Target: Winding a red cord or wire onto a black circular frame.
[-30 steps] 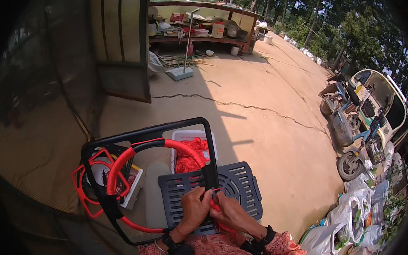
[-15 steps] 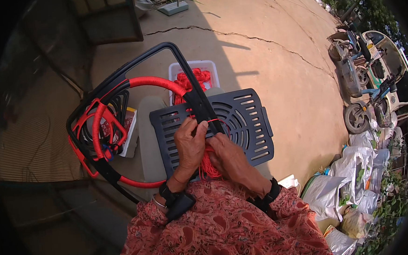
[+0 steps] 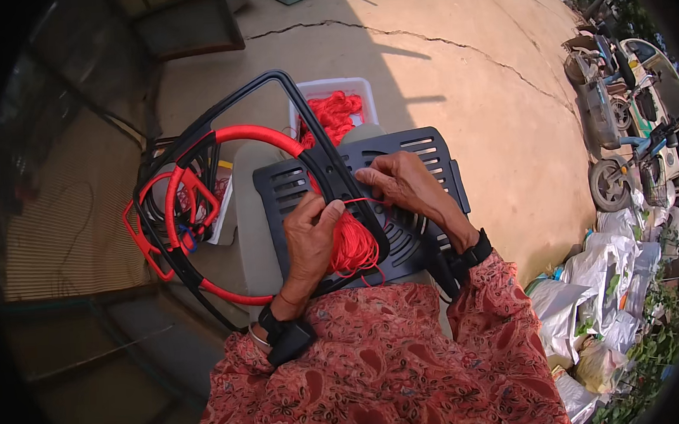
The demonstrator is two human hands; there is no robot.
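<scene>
A black frame [image 3: 273, 79] with a round bar wrapped tightly in red cord [image 3: 253, 132] leans across my lap over a dark slotted plastic panel [image 3: 269, 187]. My left hand [image 3: 310, 235] is closed at the frame's side bar, its thumb and forefinger pinching a strand of the cord. From there the strand crosses the bar to my right hand [image 3: 409, 183], whose fingers are bent together just right of the bar, its fingertips partly hidden. A loose hank of red cord [image 3: 355, 246] hangs below the left fingertips, over the panel.
Beyond the panel stands a white plastic bin [image 3: 364, 86] with more red cord. On the left, another red-and-black frame [image 3: 213, 198] rests by a white box [image 3: 226, 219]. White sacks [image 3: 592, 274] and parked electric scooters [image 3: 631, 144] line the right side of the cracked concrete floor.
My right hand has moved up and to the right, away from the left hand, uncovering the red hank and the strand. The left hand stays at the bar.
</scene>
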